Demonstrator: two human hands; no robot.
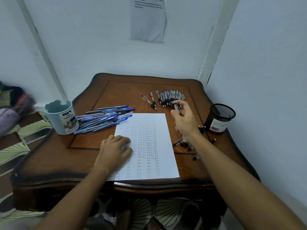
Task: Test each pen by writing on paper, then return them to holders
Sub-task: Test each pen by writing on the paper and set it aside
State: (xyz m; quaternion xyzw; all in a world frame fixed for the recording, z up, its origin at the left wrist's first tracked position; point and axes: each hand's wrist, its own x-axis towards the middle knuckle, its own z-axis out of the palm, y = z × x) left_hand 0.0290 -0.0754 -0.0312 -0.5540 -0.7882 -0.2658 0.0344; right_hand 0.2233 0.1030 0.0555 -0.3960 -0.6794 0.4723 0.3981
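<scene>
A wooden table (54,156) with a scalloped edge stands in a pale-walled corner. In its middle lies a white sheet of paper (159,170), filled in columns with the handwritten word "Test", densely at the top and more sparsely in the lower rows.

The left hand (114,150) rests on the left edge of the sheet, fingers loosely bent, pressing the paper down and grasping nothing. The right hand (184,120) is raised over the table just right of the sheet's top corner, its fingers pinching a black-and-clear retractable pen (176,107) at the near edge of a fanned row of black-grip pens (171,97). Two more of these pens (150,101) lie apart to the left of that row.

A pile of blue capped pens (104,118) sprawls left of the sheet, touching a light blue holder (60,118) whose label reads "DIY" and "DESK ORGANIZER". At the table's right edge stands a black mesh pen cup (220,119) with a white and red barcode label; its small print cannot be read. A scatter of black pens (184,144) lies under the right forearm, between the sheet and the mesh cup.

On the wall above hangs a printed notice (147,19), its text too blurred to read
</scene>
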